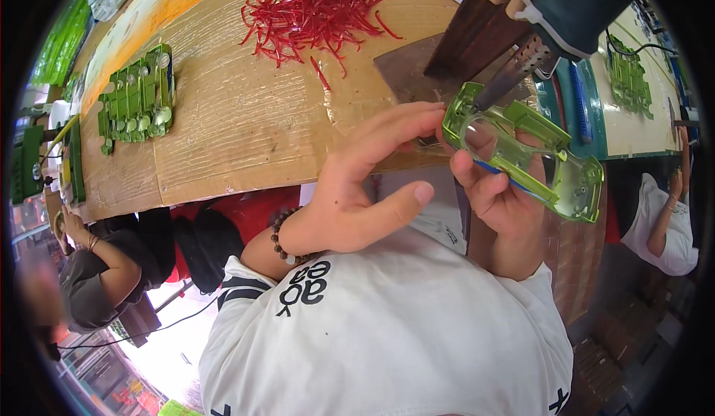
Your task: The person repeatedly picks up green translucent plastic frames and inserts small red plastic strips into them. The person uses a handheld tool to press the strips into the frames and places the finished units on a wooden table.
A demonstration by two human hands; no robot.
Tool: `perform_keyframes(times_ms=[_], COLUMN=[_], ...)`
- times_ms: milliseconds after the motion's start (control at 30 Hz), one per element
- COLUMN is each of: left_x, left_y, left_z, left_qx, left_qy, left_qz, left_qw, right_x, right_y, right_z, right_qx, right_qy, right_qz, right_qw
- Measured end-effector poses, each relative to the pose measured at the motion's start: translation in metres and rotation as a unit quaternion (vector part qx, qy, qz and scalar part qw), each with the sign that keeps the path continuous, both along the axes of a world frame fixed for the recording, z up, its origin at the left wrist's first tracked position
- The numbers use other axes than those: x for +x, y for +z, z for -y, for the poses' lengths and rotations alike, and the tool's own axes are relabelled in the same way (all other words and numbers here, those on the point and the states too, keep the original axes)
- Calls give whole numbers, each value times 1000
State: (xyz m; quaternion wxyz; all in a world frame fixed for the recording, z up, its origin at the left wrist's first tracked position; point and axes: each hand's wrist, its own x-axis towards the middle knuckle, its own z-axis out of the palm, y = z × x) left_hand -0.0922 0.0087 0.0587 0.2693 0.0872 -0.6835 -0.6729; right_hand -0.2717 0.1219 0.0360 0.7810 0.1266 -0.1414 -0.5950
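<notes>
- My right hand (506, 209), partly hidden, is gripping a green frame (535, 124) at a dark tool's (515, 70) tip.
- My left hand (348, 192) is hanging open beside the frame.
- My white shirt (402, 326) is bearing dark lettering (307, 288).

Toward three o'clock, my right hand (514, 207) grips a green frame (540, 128). My left hand (350, 189), thumb spread, reaches the frame's ten o'clock end. A perforated metal tool (531, 53) slants in from two o'clock. Red strips (316, 15) heap at twelve; green parts (138, 102) lie at ten.
</notes>
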Motion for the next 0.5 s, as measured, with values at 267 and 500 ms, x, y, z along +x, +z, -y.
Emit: perform_keyframes(times_ms=[267,500], left_x=[1,0], left_y=[0,3], left_z=[2,0], left_qx=[-127,-137], left_qy=[-1,-12], left_qz=[-19,-15], left_qw=[992,990], right_x=[-5,-10], right_y=[-3,-9], right_z=[-5,-6], right_qx=[-3,-16], right_qy=[24,40], right_qz=[12,53], right_qw=[1000,998])
